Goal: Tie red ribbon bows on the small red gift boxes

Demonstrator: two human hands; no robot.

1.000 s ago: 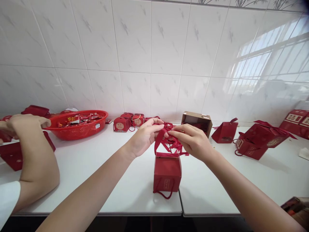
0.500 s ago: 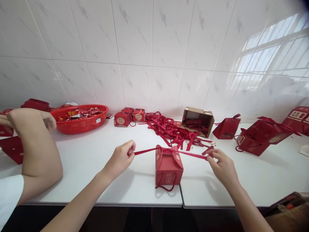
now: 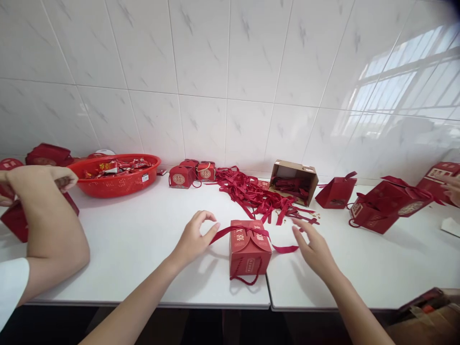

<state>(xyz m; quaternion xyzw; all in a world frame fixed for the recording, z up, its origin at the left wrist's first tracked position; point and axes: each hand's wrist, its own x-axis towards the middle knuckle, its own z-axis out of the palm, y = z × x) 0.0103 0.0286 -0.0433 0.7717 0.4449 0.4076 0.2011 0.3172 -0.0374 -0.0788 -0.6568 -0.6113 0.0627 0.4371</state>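
Observation:
A small red gift box (image 3: 250, 251) with a cord handle stands at the white table's (image 3: 143, 249) front edge. A red ribbon (image 3: 247, 231) is knotted across its top, and both ends trail sideways. My left hand (image 3: 194, 239) is just left of the box with curled, parted fingers, and the ribbon's left end lies at its fingertips. My right hand (image 3: 313, 245) hovers right of the box with spread fingers, and the ribbon's right end lies just beside it. Neither hand grips anything.
A pile of loose red ribbons (image 3: 257, 194) lies behind the box, beside a tipped cardboard box (image 3: 295, 173). Small finished red boxes (image 3: 190, 174) and a red basket of sweets (image 3: 115, 178) stand at the back left. Red bags (image 3: 381, 206) lie right. Another person's arm (image 3: 46, 225) works at the left.
Both hands tied the ribbon above the box, pulled its ends apart sideways, then let go. The ribbon ends have dropped slack, and my hands have opened close to the box.

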